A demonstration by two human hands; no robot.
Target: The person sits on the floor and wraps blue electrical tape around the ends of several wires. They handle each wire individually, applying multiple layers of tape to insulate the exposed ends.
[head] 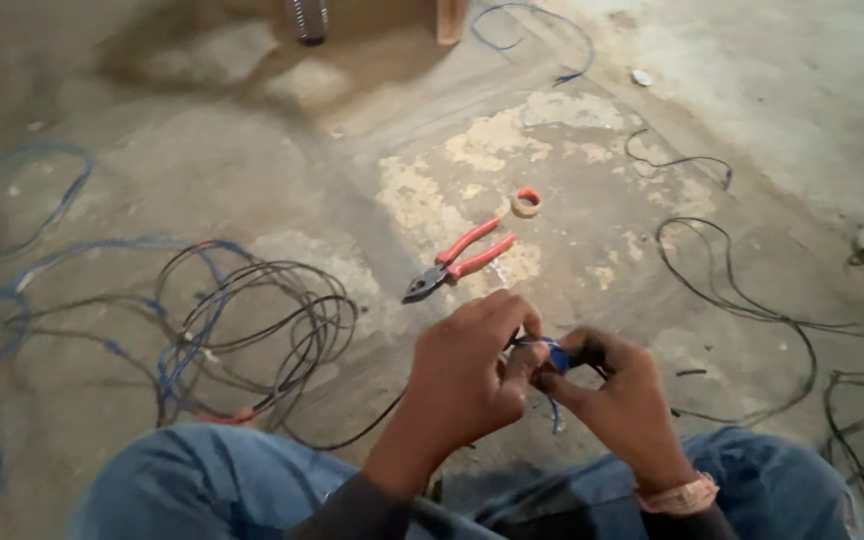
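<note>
— What do you have on the head view?

— I'm looking down at a bare concrete floor [252,150] with pale, flaked patches. My left hand [467,375] and my right hand [617,395] are pressed close together just above my knees, which are in blue jeans [212,480]. Both are pinching the same thing: a blue wire [550,362], caught between thumb and fingertips on each side. The left fingers are curled over it from the left; the right hand holds it from the other side, and a short blue tail hangs down between the two hands.

— So the wire is off the floor?

— Yes, the part I grip is in the air, in front of my lap. Whether it joins the loose wires on the floor I cannot tell.

— What lies around?

— Just beyond the hands, red-handled pliers [457,262] lie flat on the floor, jaws pointing down-left. A little past their handles sits a small roll of tape [525,202]. To the left is a tangled coil of black and blue wires [252,320], touching the floor, near my left knee. To the right, thin black wires [742,300] loop loosely across the concrete. There is a strap on my right wrist [680,495].
</note>
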